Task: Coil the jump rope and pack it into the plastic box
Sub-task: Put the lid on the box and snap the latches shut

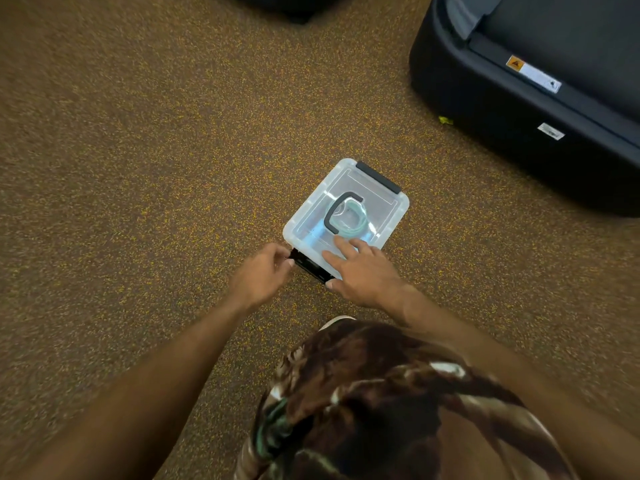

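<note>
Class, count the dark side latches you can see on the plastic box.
2. One latch sits on the far end of the box; the other latch is at the near end, between the left hand and right hand.

The plastic box (346,206) is clear, glossy plastic with matt dark latches (378,177). The floor (138,168) looks rough, speckled.

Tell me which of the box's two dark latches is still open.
The near latch, by the left hand and right hand, sticks outward from the box. The far latch lies flat on the lid.
</note>
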`<state>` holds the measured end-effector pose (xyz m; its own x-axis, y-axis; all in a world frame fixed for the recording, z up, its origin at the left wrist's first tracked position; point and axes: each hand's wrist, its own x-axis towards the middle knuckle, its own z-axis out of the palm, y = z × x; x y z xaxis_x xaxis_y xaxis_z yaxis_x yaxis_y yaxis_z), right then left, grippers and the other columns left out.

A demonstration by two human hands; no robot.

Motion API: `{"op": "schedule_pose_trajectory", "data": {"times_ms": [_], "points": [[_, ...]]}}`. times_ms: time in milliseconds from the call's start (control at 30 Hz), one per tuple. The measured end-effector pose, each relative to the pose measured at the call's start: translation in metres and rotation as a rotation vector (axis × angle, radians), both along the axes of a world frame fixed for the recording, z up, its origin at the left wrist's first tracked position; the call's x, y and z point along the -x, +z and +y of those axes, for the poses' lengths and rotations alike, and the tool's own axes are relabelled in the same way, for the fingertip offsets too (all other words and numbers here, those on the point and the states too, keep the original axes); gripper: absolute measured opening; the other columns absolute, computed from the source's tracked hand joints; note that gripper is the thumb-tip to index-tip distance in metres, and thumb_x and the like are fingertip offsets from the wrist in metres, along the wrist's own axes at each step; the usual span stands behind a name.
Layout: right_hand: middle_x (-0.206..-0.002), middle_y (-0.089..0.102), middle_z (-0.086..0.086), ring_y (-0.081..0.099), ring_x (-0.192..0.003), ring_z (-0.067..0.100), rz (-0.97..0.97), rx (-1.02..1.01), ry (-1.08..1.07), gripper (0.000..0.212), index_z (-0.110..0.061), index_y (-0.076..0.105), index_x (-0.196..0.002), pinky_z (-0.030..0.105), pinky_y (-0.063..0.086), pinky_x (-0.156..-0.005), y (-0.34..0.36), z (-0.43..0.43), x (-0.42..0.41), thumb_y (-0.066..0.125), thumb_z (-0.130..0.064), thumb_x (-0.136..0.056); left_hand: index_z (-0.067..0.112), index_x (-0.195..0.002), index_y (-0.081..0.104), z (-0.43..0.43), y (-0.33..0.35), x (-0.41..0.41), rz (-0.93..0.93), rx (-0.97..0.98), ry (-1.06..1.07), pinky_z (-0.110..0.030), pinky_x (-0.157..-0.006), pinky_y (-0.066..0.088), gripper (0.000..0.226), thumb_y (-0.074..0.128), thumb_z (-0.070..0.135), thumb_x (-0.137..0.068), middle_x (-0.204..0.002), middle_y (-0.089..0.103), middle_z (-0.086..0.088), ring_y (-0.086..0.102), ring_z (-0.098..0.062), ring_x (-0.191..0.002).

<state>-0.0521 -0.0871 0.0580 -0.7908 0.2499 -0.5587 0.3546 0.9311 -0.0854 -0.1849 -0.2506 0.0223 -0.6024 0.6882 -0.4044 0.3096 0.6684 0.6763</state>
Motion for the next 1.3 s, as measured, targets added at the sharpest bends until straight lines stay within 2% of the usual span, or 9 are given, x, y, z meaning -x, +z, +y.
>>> {"op": "schedule_pose_trajectory", "data": {"times_ms": [100,333,467,667,800,967,1167,1233,1300], "points": [[-0.169,0.004,0.003,0.012,-0.152,0.033,0.009,-0.030,0.042,0.064,-0.033,0.017,-0.158,0.054,0.019,-0.120,-0.001,0.004,-0.001,0.043,-0.047,-0.101,0.012,-0.132,0.050,0.008,-0.002,-0.005,-0.350,-0.048,0.240,-0.037,-0.094,0.053,0.038,0.058,0.027,-0.099,-0.125,0.060,-0.005,0.060,-0.015,-0.104],[-0.169,0.003,0.003,0.012,-0.152,0.032,-0.019,-0.045,0.084,0.062,-0.037,0.015,-0.157,0.054,0.022,-0.118,0.004,0.008,0.001,0.043,-0.043,-0.102,0.013,-0.133,0.049,0.022,-0.007,-0.013,-0.631,-0.119,0.495,-0.038,-0.087,0.049,0.039,0.061,0.024,-0.098,-0.127,0.060,-0.003,0.059,-0.022,-0.113],[-0.169,0.002,0.003,0.012,-0.152,0.031,-0.028,-0.060,0.102,0.063,-0.038,0.013,-0.157,0.055,0.022,-0.117,0.004,0.009,0.001,0.044,-0.042,-0.102,0.015,-0.132,0.053,0.026,-0.007,-0.010,-0.709,-0.138,0.579,-0.043,-0.089,0.049,0.032,0.054,0.023,-0.100,-0.127,0.060,-0.006,0.059,-0.024,-0.111],[-0.169,0.002,0.002,0.015,-0.151,0.032,-0.046,-0.075,0.106,0.063,-0.039,0.014,-0.157,0.056,0.024,-0.115,0.004,0.008,0.003,0.045,-0.038,-0.102,0.021,-0.107,0.062,0.030,0.000,-0.010,-0.801,-0.158,0.656,-0.048,-0.102,0.047,0.016,0.047,0.021,-0.102,-0.118,0.065,-0.008,0.059,-0.024,-0.111],[-0.168,0.002,0.003,0.014,-0.151,0.032,-0.067,-0.077,0.104,0.064,-0.038,0.014,-0.157,0.057,0.025,-0.115,0.006,0.007,0.004,0.047,-0.037,-0.102,0.011,-0.132,0.054,0.029,0.001,-0.011,-0.852,-0.168,0.700,-0.049,-0.105,0.045,0.032,0.046,0.022,-0.103,-0.110,0.066,-0.010,0.059,-0.027,-0.110],[-0.168,0.001,0.003,0.013,-0.151,0.033,-0.078,-0.083,0.106,0.066,-0.038,0.013,-0.157,0.058,0.027,-0.114,0.008,0.005,0.004,0.047,-0.032,-0.101,0.011,-0.109,0.062,0.026,0.002,-0.011,-0.894,-0.169,0.751,-0.048,-0.101,0.049,0.016,0.053,0.022,-0.101,-0.117,0.065,-0.015,0.061,-0.029,-0.112],[-0.168,-0.001,0.005,0.011,-0.151,0.034,-0.088,-0.068,0.101,0.065,-0.036,0.013,-0.157,0.059,0.027,-0.114,0.012,0.004,0.004,0.047,-0.031,-0.102,0.006,-0.121,0.061,0.031,0.006,-0.011,-0.882,-0.169,0.790,-0.044,-0.089,0.056,0.033,0.060,0.030,-0.098,-0.117,0.068,-0.013,0.066,-0.025,-0.103],[-0.168,-0.001,0.005,0.011,-0.151,0.034,-0.088,-0.066,0.103,0.064,-0.036,0.013,-0.157,0.059,0.027,-0.114,0.013,0.004,0.004,0.046,-0.033,-0.102,0.004,-0.123,0.061,0.034,0.010,-0.010,-0.871,-0.161,0.804,-0.040,-0.078,0.058,0.034,0.058,0.028,-0.099,-0.117,0.069,-0.014,0.068,-0.024,-0.101],[-0.168,-0.002,0.005,0.010,-0.151,0.034,-0.088,-0.064,0.101,0.064,-0.036,0.012,-0.158,0.059,0.027,-0.114,0.013,0.004,0.004,0.045,-0.033,-0.102,0.003,-0.124,0.061,0.037,0.012,-0.009,-0.865,-0.159,0.826,-0.039,-0.077,0.058,0.032,0.058,0.023,-0.099,-0.118,0.069,-0.017,0.069,-0.024,-0.097]]}}
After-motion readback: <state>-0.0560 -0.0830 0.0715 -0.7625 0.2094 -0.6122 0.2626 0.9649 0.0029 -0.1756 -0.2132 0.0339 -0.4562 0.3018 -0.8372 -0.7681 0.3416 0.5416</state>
